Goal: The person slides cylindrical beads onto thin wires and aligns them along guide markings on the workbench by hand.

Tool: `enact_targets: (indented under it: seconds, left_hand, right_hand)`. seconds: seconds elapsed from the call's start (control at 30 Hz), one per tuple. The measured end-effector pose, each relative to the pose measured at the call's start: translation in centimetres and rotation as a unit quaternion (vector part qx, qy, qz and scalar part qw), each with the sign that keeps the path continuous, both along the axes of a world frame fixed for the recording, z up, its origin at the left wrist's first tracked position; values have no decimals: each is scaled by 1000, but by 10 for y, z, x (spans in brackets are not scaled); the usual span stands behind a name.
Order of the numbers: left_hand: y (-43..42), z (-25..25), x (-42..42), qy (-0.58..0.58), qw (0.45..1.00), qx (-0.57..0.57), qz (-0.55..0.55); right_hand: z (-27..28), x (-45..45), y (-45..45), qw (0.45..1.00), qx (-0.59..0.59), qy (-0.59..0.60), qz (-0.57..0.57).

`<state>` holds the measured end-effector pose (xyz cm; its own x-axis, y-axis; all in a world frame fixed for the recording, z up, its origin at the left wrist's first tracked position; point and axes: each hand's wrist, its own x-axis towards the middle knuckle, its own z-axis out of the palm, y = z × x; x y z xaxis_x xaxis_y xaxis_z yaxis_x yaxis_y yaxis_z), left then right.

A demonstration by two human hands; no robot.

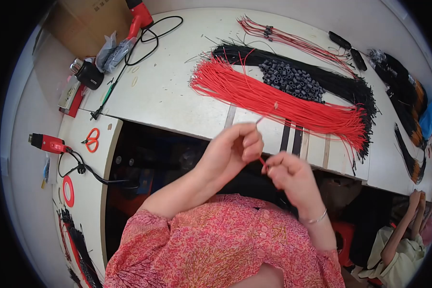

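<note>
In front of my body both hands hold a thin red wire (262, 162). My left hand (236, 146) has its fingers closed round it, and an end with a small pale tip sticks out above the thumb. My right hand (290, 176), lower and to the right, pinches the wire where it comes out below the left fist. Some of the wire is hidden by the fingers. Just beyond my hands lies a thick bundle of red wires (278, 98). Behind it is a bundle of black wires (355, 86), with a pile of short dark grey tubes (290, 79) between.
At left are a red heat gun (50, 143), orange-handled scissors (92, 140), a roll of red tape (68, 191) and a black flask (87, 74). Another red tool (139, 19) with a cable lies farther back. A co-worker's arms (410, 216) show at lower right.
</note>
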<state>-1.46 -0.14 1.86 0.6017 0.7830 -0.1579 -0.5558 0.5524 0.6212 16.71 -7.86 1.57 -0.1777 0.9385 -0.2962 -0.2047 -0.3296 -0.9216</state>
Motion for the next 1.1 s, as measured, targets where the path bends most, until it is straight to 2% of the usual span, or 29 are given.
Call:
enact_targets:
  seconds: [0.07, 0.17, 0.23, 0.27, 0.33, 0.37, 0.4, 0.47, 0.5, 0.53, 0.57, 0.6, 0.73, 0.8, 0.83, 0.9, 0.97, 1.0, 1.07, 1.1]
  left_hand:
    - [-12, -4, -3, 30, 999, -30, -10]
    - [3, 6, 8, 74, 997, 12, -4]
    - [45, 19, 4, 63, 992, 73, 83]
    - [71, 28, -8, 94, 980, 141, 106]
    - [127, 45, -11, 195, 927, 264, 182]
    - [155, 51, -2, 265, 900, 288, 192]
    - [183, 55, 10, 332, 868, 310, 202]
    - [253, 37, 33, 392, 843, 315, 191]
    - [278, 32, 44, 389, 843, 316, 193]
    - [302, 26, 53, 528, 744, 366, 184]
    - [317, 22, 59, 650, 621, 403, 171]
    - [325, 18, 63, 650, 620, 404, 174]
    - [347, 4, 74, 716, 538, 424, 131]
    - [345, 1, 70, 693, 560, 428, 152]
    - [339, 2, 67, 667, 579, 436, 174]
    - [324, 6, 62, 611, 613, 450, 218]
    - [294, 10, 49, 506, 693, 454, 241]
    - [272, 14, 41, 508, 691, 454, 241]
    - [220, 21, 26, 435, 790, 395, 176]
    - [195, 21, 21, 414, 808, 383, 169]
  right_hand:
    - [-2, 1, -19, 996, 17, -77, 30]
    - [-6, 9, -20, 998, -21, -56, -21]
    - [11, 41, -19, 991, 22, -105, -78]
    - [26, 64, -19, 967, 36, -231, -103]
    - [54, 107, 7, 882, 86, -437, -151]
    - [64, 117, 32, 852, 138, -472, -180]
    - [70, 140, 62, 780, 190, -580, -139]
    - [60, 172, 134, 609, 370, -690, -128]
    - [49, 191, 173, 560, 399, -714, -131]
    - [40, 206, 205, 562, 354, -739, -117]
    - [32, 215, 229, 562, 308, -761, -103]
    - [24, 218, 244, 560, 311, -760, -104]
    - [-5, 224, 285, 505, 480, -707, -119]
    - [16, 182, 259, 653, 419, -613, -149]
    - [35, 158, 237, 655, 419, -611, -147]
    - [79, 108, 181, 843, 381, -364, -108]
    - [103, 72, 123, 852, 486, -182, -70]
    - [102, 72, 122, 852, 486, -180, -71]
    - [92, 62, 85, 849, 492, -178, -78]
    - [94, 44, 88, 847, 495, -178, -84]
